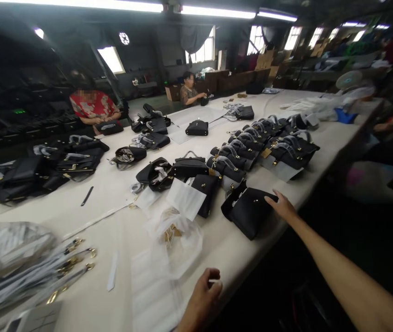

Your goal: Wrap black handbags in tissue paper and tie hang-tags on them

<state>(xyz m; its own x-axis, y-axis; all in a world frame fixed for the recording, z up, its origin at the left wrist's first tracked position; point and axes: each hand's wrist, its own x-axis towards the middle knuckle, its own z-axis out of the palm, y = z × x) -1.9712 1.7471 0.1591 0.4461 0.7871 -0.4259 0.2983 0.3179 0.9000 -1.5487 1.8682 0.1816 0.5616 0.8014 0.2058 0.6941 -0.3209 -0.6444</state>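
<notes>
**One black handbag [248, 212] at right hand [284, 206]**

Right thumb and fingers touch its edge; cannot tell whether clamped. Left hand [203, 291]: fingers curled, one small white piece [214, 281] at tips, grip unclear. Just beyond it, one clear plastic bag [193, 242]. Beyond right hand, row of handbags [240, 151], overlapped, uncountable. Farthest: two co-workers [96, 108] across table [94, 272].

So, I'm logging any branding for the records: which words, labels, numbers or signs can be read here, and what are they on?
None can be read.
Black handbag at the right fingers: a small gold-coloured fitting, no legible lettering.
Tan tag on a bag in the rows: too small to read.
Green lights at far left: too blurred to tell whether they form characters.
</notes>
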